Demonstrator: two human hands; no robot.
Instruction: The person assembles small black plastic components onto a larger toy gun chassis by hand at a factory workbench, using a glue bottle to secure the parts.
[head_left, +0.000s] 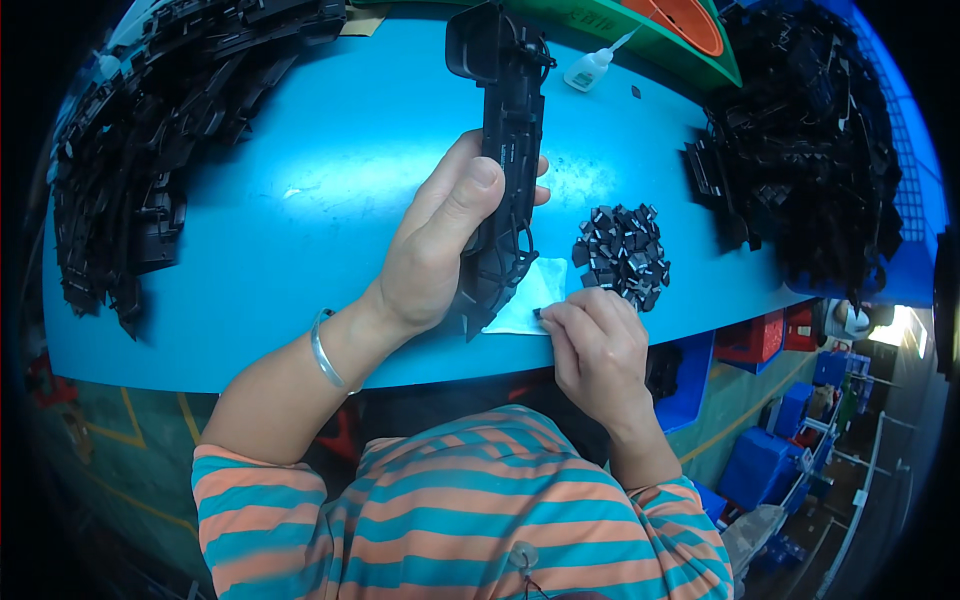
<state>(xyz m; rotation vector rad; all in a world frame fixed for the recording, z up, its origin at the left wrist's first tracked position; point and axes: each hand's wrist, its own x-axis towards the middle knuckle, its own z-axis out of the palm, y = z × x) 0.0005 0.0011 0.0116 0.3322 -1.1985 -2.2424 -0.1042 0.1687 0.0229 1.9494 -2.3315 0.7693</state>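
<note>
Upright in my left hand point(435, 235) is a long black plastic part point(512, 130), with a boxy end at the top and clips along its side. The thumb lies across its face and the fingers wrap behind it. My right hand point(605, 350) is closed in a pinch on a small black piece point(540, 314), only partly visible at the fingertips. That piece is over the edge of a white cloth point(530, 300) lying on the blue table. Just beyond the right hand lies a pile of small black pieces point(625, 255).
Long black parts are stacked at the left point(150, 140), and a large black heap point(810, 140) rises at the right beside a blue crate. A small white squeeze bottle point(588, 72) lies near a green tray point(640, 45) holding an orange oval dish point(690, 22). The blue table point(320, 250) curves around me.
</note>
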